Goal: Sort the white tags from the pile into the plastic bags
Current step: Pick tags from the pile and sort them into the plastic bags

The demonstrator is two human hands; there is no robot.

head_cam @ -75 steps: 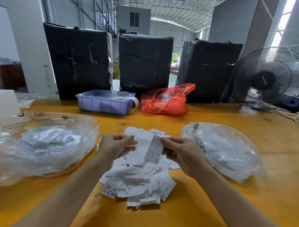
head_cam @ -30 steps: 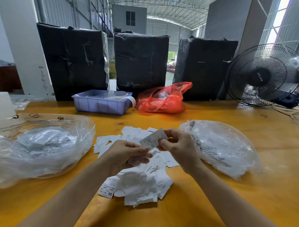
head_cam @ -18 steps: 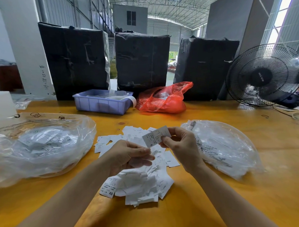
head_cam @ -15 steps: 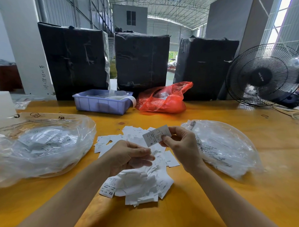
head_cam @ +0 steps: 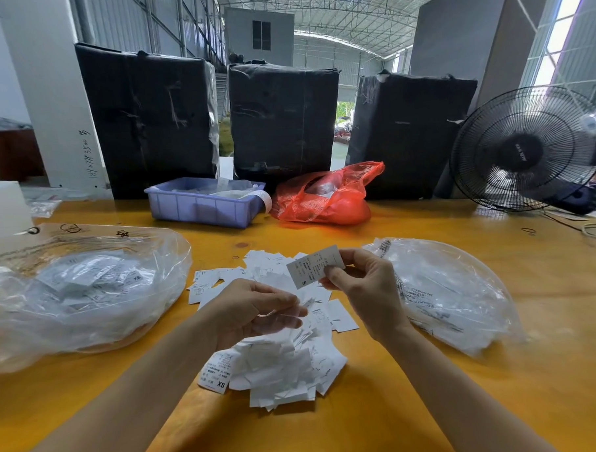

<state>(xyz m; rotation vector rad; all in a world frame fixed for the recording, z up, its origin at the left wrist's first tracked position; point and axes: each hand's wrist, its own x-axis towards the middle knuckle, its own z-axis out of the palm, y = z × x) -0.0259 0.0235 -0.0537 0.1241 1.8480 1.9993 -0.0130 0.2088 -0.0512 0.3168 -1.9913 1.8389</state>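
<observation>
The person's right hand (head_cam: 364, 284) is raised above the table, thumb and forefinger pinching one white tag (head_cam: 314, 266) by its right edge. The tag tilts a little, its printed face toward the camera, with an "S" near the lower end. The left hand (head_cam: 256, 309) hovers lower, just over the pile of white tags (head_cam: 282, 359); its fingers are curled inward with the tips close together, and whether they hold a slip I cannot tell, since that part is blurred.

The pile lies loose on the yellow table (head_cam: 333, 436) between the two forearms, with more slips scattered toward the far side. One tag at its near left edge shows "XS" (head_cam: 217, 373).

On the left sits a large clear plastic bag (head_cam: 87, 289), puffed up, with tags visible inside it. On the right lies a second clear bag (head_cam: 450, 294), flatter, with printed slips showing through; it is just beside the right hand.

Farther back on the table are a blue plastic bin (head_cam: 203, 206) and a crumpled red plastic bag (head_cam: 326, 197) beside it. Behind them stand three tall black-wrapped bundles (head_cam: 285, 117). A black fan (head_cam: 525, 147) stands at the far right.
</observation>
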